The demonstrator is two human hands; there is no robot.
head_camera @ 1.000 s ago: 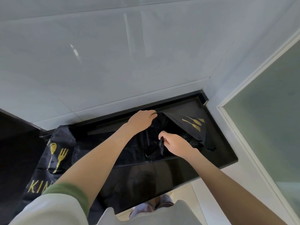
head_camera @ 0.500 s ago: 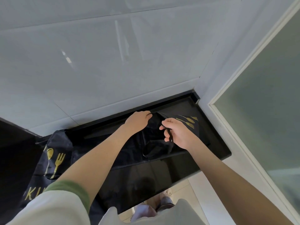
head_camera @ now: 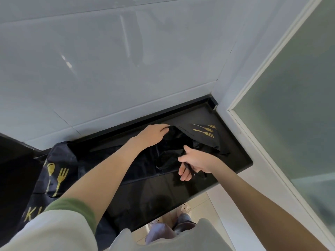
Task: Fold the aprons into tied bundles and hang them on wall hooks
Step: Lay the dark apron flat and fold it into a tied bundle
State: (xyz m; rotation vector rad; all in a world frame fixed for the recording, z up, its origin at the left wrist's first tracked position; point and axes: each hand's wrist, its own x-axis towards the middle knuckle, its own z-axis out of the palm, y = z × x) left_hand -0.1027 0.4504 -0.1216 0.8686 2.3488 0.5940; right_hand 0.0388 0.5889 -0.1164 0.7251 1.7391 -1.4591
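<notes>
Two grips [head_camera: 153, 134] [head_camera: 196, 161], one counter [head_camera: 234, 156]; aprons [head_camera: 204, 141] unclear

Black gold-printed apron [head_camera: 203, 140] lies bunched on counter [head_camera: 235, 156].

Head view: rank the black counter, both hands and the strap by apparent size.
1. black counter
2. left hand, gripping the apron, and right hand: about alike, unranked
3. strap in the right hand's grip, mostly hidden

On your left hand [head_camera: 154, 134] the fingertips hide under the apron [head_camera: 203, 138] fold, and your sleeve [head_camera: 54, 230] covers part of the gold lettering [head_camera: 30, 215].
</notes>
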